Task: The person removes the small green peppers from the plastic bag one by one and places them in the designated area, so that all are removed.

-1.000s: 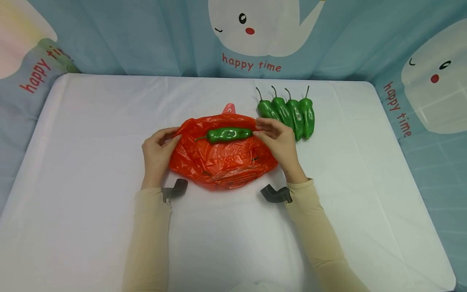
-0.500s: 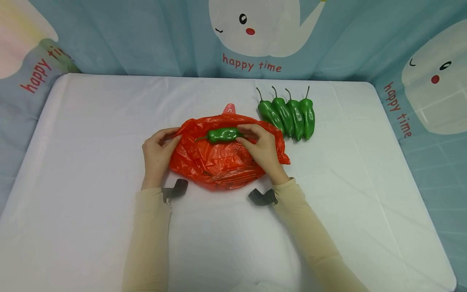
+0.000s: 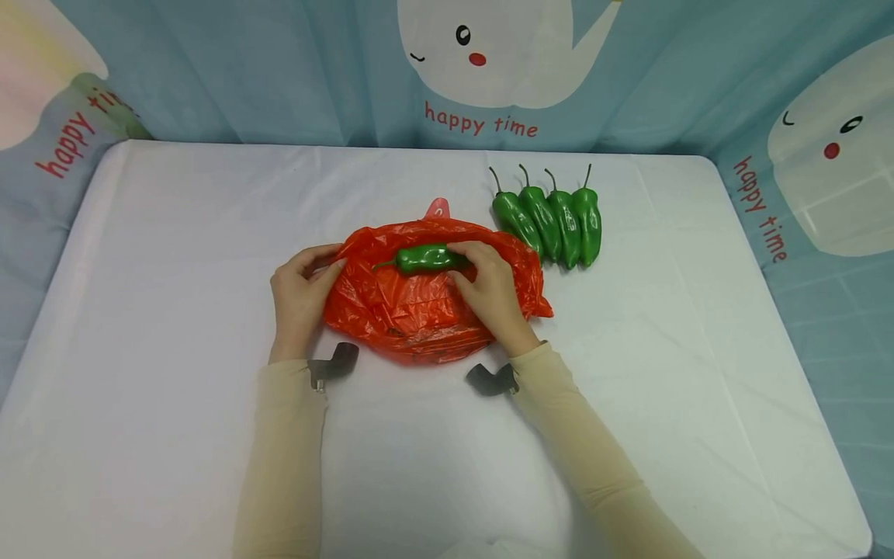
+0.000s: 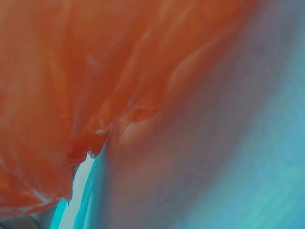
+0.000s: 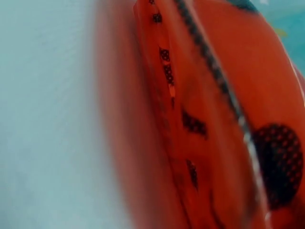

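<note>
A red plastic bag (image 3: pixel 419 310) lies on the white table with its mouth spread. Across its opening lies a green pepper (image 3: pixel 419 258), stem to the left. My left hand (image 3: pixel 299 295) pinches the bag's left edge. At the pepper's right end, my right hand (image 3: pixel 492 291) has its thumb and fingers on either side of it, covering that end. In the left wrist view the bag (image 4: pixel 71 62) fills the upper left, beside a blurred part of the hand. The right wrist view shows the bag's (image 5: pixel 228 95) dark-printed folds close up; the pepper cannot be made out there.
Several green peppers (image 3: pixel 548 225) lie side by side at the bag's upper right, stems pointing away. A small red tab (image 3: pixel 438 208) sticks out behind the bag. The white table (image 3: pixel 698 310) meets a blue patterned curtain (image 3: pixel 314 70) at the back.
My right hand has moved left from the bag's right edge onto the pepper's right end. The bag's right corner has come free of it. My left hand has stayed in place.
</note>
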The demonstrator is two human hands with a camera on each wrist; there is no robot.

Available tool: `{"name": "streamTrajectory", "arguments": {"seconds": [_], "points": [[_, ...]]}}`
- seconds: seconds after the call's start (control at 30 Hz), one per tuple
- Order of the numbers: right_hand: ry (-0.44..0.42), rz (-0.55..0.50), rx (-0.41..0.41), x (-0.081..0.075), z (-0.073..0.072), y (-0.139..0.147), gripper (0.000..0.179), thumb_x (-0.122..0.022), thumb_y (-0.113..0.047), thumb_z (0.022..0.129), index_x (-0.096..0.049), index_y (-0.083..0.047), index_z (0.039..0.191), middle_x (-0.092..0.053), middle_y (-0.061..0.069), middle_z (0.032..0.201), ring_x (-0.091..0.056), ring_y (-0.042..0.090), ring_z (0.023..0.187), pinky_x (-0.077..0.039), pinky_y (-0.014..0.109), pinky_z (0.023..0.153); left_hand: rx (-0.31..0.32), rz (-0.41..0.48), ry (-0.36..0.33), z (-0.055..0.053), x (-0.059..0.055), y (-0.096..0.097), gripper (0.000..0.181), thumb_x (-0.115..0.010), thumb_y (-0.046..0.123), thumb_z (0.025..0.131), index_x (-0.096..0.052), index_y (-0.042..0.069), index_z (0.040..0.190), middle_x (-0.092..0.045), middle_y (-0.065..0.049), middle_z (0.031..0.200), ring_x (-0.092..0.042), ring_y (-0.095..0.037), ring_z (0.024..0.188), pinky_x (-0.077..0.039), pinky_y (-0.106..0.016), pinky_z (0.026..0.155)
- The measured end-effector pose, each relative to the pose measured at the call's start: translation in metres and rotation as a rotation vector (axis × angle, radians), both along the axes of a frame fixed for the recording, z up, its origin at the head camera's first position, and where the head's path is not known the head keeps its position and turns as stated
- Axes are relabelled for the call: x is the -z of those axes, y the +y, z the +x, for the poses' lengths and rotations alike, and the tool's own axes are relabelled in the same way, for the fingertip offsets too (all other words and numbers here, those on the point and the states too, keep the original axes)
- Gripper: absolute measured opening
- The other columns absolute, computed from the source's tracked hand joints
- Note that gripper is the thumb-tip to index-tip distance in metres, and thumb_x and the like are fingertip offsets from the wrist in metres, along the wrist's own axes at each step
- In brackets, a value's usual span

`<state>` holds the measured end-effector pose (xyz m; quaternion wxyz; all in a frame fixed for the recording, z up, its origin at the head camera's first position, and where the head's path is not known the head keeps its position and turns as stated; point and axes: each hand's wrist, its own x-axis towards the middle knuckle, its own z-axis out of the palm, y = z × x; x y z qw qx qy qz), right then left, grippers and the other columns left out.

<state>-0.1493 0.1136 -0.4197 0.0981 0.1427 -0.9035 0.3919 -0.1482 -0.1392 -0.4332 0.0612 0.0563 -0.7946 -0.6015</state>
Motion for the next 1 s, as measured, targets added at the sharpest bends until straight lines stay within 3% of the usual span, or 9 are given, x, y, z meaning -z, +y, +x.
{"name": "streamTrajectory", "arguments": {"seconds": [0.6,1.0], "points": [[-0.005,-0.013,-0.046,0.0045,-0.0011,0.002,0.03,-0.072,-0.005,0.082,-0.066,-0.001,0.111,-0.064,0.01,0.108,-0.058,0.022,0.105,-0.045,0.03,0.097,-0.008,-0.008,-0.006,-0.0001,0.0006,0.0002,0.029,-0.066,0.015,0.089,-0.067,0.005,0.117,-0.065,-0.012,0.114,-0.064,-0.019,0.102,-0.051,-0.022,0.088],[-0.034,-0.06,-0.015,0.0023,-0.0013,0.0037,0.029,-0.074,-0.009,0.082,-0.067,0.0,0.109,-0.066,0.012,0.104,-0.062,0.022,0.099,-0.05,0.031,0.088,-0.008,-0.004,0.01,-0.0007,0.0009,0.0,0.028,-0.066,0.014,0.089,-0.067,0.004,0.115,-0.065,-0.013,0.113,-0.065,-0.019,0.1,-0.051,-0.022,0.087]]}}
